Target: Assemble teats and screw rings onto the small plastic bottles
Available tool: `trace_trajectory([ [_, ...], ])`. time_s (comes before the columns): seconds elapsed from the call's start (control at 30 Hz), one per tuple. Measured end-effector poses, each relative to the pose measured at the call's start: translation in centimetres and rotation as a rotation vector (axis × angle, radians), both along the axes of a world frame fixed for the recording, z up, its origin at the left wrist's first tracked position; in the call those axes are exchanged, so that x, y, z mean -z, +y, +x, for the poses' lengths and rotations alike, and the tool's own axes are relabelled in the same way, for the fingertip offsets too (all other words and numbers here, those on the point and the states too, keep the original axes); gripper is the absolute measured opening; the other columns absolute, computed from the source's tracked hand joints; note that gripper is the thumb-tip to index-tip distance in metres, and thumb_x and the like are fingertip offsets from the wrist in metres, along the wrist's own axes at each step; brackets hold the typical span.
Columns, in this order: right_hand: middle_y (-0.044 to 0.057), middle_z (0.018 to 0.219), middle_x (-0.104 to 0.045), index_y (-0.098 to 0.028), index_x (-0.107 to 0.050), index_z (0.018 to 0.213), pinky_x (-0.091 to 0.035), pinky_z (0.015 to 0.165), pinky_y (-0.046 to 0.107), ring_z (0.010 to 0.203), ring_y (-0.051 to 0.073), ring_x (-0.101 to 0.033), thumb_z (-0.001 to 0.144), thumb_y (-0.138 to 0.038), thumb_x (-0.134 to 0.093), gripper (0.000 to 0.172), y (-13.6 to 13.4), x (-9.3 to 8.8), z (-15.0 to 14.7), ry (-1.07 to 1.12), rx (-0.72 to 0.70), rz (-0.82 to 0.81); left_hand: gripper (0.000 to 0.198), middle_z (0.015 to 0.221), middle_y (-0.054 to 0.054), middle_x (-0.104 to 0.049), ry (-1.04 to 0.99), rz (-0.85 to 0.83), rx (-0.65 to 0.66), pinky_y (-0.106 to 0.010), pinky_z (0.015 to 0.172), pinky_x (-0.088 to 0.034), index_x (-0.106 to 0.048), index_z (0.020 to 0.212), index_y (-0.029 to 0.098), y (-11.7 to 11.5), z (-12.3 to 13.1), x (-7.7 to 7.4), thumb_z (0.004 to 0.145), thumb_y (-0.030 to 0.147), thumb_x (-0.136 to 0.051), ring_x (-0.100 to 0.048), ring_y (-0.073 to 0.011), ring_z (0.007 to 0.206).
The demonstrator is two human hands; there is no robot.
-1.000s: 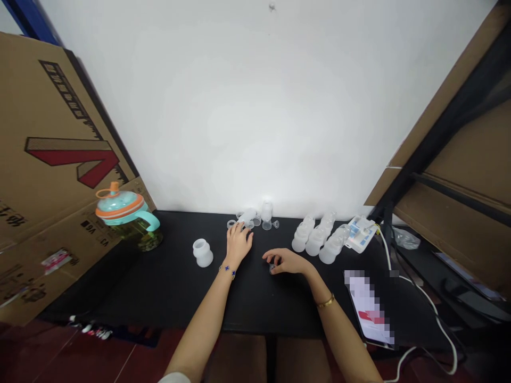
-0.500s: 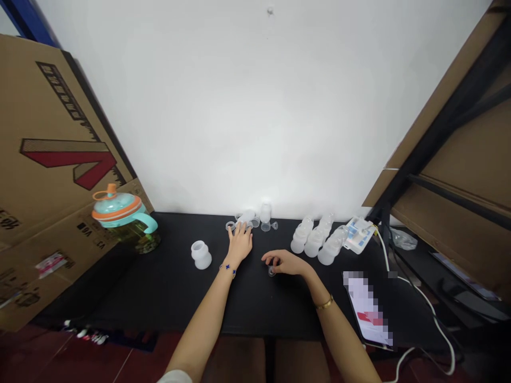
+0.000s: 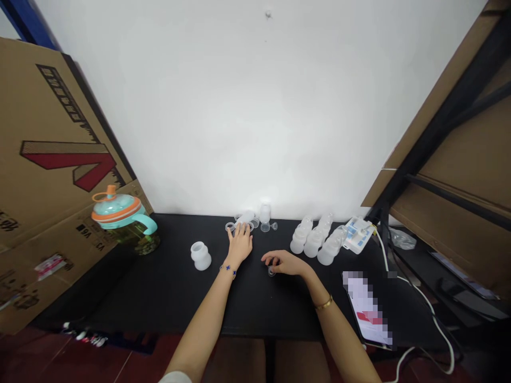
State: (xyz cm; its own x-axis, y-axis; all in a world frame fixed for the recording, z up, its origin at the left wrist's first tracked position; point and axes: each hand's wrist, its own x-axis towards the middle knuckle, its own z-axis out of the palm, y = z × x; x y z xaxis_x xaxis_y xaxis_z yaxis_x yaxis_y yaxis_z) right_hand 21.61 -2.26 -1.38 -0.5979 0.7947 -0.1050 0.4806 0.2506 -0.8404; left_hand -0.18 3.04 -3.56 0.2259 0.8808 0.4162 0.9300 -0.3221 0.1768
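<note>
Jug (image 3: 115, 214) w/ greenish liq (image 3: 123, 236), L grip (image 3: 240, 246) spread by rings (image 3: 230, 227), R grip (image 3: 288, 262) pinching clear pc (image 3: 272, 272)

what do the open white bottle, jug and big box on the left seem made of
Bottle: probably plastic, perhaps silicone; milky white, semi-matte, softly shaded.
Jug: see-through, glossy body, plastic or glass, can't tell; teal and orange top likely plastic, by its moulded look.
Box: cardboard, by its matte brown, printed panels.
</note>
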Motion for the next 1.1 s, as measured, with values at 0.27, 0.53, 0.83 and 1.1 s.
trace_trajectory([
  [0.27, 0.002, 0.099, -0.070, -0.019, -0.071, 0.115, -0.050, 0.072, 0.023, 0.074, 0.012, -0.062, 0.074, -0.008, -0.062, 0.044, 0.2, 0.5, 0.1, 0.023, 0.008, 0.006, 0.045, 0.146, -0.017, -0.057, -0.084, 0.064, 0.032, -0.065, 0.123, -0.013, -0.058, 0.140, 0.018, -0.8, 0.0, -0.9, 0.096, 0.026, -0.052, -0.044, -0.0354, 0.142],
  [0.53, 0.001, 0.092, -0.074, -0.019, -0.072, 0.110, -0.049, 0.070, 0.023, 0.070, 0.012, -0.062, 0.072, -0.004, -0.057, 0.043, 0.4, 1.0, -0.1, 0.044, 0.047, 0.049, 0.032, 0.129, -0.011, -0.071, -0.300, 0.213, 0.105, -0.057, 0.124, -0.016, -0.070, 0.126, 0.025, -1.9, 0.1, -1.6, 0.097, 0.029, -0.057, -0.060, -0.0308, 0.127],
  [0.83, 0.000, 0.085, -0.073, -0.018, -0.071, 0.104, -0.049, 0.067, 0.024, 0.067, 0.013, -0.063, 0.075, -0.009, -0.057, 0.034, 0.3, 0.9, -0.4, 0.106, 0.082, 0.042, 0.021, 0.117, -0.007, -0.077, -0.489, 0.228, 0.144, -0.053, 0.122, -0.019, -0.077, 0.110, 0.029, -2.4, 0.1, -1.5, 0.093, 0.032, -0.066, -0.067, -0.0285, 0.116],
  [1.1, -0.001, 0.078, -0.073, -0.018, -0.072, 0.100, -0.047, 0.067, 0.024, 0.064, 0.013, -0.061, 0.073, -0.009, -0.059, 0.031, 0.2, 0.7, -0.5, 0.091, 0.128, 0.094, 0.015, 0.112, -0.006, -0.078, -0.634, 0.201, 0.127, -0.051, 0.117, -0.030, -0.077, 0.099, 0.027, -3.1, 0.5, -1.9, 0.091, 0.037, -0.068, -0.070, -0.0273, 0.109],
])
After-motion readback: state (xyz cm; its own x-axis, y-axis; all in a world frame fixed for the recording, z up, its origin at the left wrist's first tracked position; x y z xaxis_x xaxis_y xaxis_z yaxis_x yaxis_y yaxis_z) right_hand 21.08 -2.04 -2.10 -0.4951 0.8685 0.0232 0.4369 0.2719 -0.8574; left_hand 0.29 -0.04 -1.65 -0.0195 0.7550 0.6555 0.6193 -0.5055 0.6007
